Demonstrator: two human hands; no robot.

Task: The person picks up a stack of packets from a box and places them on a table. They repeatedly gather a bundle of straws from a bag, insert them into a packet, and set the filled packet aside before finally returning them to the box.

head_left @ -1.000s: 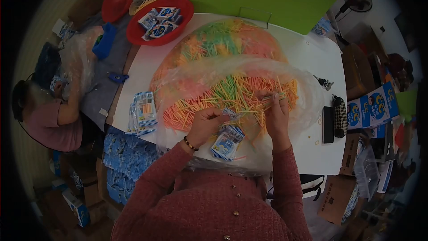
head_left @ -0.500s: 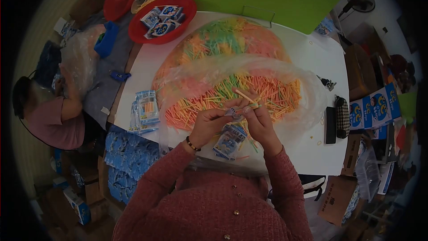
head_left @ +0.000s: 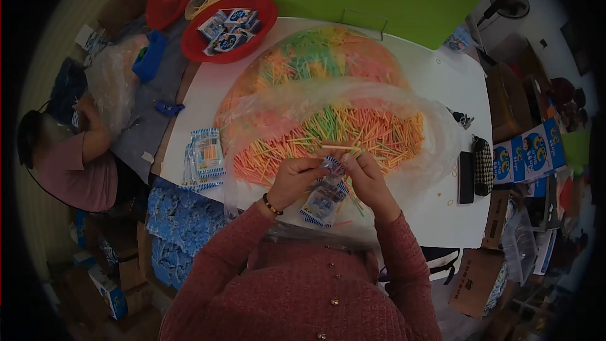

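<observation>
Over the near edge of a heap of coloured sticks (head_left: pixel 328 123) in a big clear bag, my left hand (head_left: pixel 293 180) pinches one side of a small blue and white packet (head_left: pixel 331 165). Close beside it, my right hand (head_left: pixel 366 180) has its fingers closed on a few pale sticks (head_left: pixel 341 148) at the packet's other side. More packets (head_left: pixel 324 202) lie on the table just below my hands. A stack of packets with sticks inside (head_left: pixel 207 155) lies to the left.
A red basin (head_left: pixel 230 28) of packets stands at the back left of the white table (head_left: pixel 442 227). On the right are a black case (head_left: pixel 466 177) and a checked pouch (head_left: pixel 483 165). A co-worker (head_left: pixel 82 164) sits at the far left; boxes (head_left: pixel 530 151) stand at right.
The sticks in my right hand have turned from slanted to nearly level, and that hand is slightly lower. The co-worker's arm has shifted.
</observation>
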